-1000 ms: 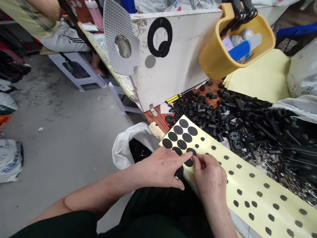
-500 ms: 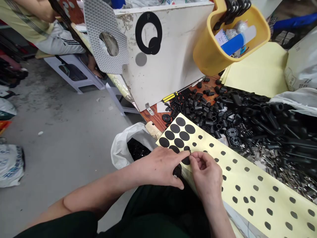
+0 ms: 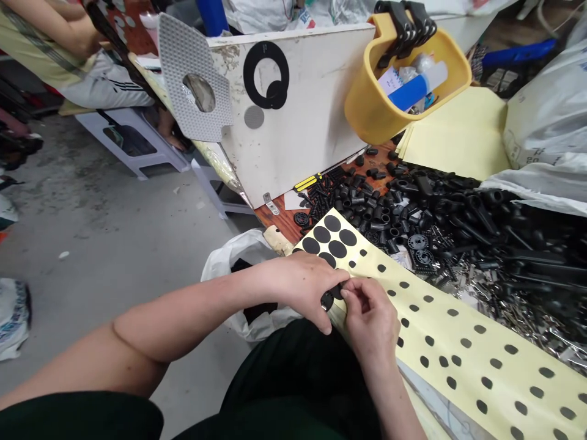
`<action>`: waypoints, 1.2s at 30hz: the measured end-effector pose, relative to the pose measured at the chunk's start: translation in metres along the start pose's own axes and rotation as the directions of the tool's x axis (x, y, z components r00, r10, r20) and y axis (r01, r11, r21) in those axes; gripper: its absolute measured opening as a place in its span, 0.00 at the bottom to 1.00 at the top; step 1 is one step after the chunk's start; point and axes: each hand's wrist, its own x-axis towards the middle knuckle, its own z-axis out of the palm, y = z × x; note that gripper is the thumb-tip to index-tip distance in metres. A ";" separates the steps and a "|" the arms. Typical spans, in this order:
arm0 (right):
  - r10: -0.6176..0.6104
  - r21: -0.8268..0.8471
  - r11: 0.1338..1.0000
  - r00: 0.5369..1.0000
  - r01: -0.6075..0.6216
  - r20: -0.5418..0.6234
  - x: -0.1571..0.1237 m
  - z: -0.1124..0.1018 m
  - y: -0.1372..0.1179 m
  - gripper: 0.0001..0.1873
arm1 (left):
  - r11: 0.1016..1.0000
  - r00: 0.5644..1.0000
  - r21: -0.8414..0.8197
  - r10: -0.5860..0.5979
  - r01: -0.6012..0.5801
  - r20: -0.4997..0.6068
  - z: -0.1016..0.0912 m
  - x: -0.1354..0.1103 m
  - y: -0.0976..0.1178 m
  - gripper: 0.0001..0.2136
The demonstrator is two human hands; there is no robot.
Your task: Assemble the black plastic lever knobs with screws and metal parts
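A pale yellow sticker sheet (image 3: 417, 330) slants across the bench edge, with large black round stickers (image 3: 338, 249) at its upper left end and smaller black spots over the rest. My left hand (image 3: 305, 284) reaches over that end, index finger stretched onto the sheet. A black round part (image 3: 327, 300) shows between its thumb and palm, mostly hidden. My right hand (image 3: 373, 315) is closed in a pinch, thumb and forefinger meeting beside the left index fingertip at a dark sticker. What lies between those fingertips is too small to make out.
Piles of black plastic parts (image 3: 435, 189) and small metal pieces (image 3: 486, 302) cover the bench beyond the sheet. A yellow bin (image 3: 367, 110) hangs on a white board (image 3: 316, 79). Below left stands a white bag (image 3: 215, 260) with black contents. Another person (image 3: 105, 76) sits at the far left.
The view has shifted slightly. Both hands remain together at the sheet's end, and the right hand keeps its pinch. More of my left forearm shows.
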 end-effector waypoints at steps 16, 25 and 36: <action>-0.109 0.520 0.853 0.988 0.035 0.113 0.008 -0.020 -0.007 0.05 | 0.938 0.991 -0.346 -0.079 0.037 -0.110 0.012 0.000 -0.008 0.40; -0.060 0.584 0.805 0.994 0.103 -0.093 0.005 -0.032 0.006 0.07 | 0.480 0.999 -0.876 -0.019 0.051 0.047 0.000 -0.018 0.001 0.45; -0.627 -0.192 0.779 0.725 0.597 -0.285 -0.008 -0.069 0.003 0.13 | 0.358 0.965 -0.921 0.147 0.154 0.218 0.019 0.005 0.017 0.47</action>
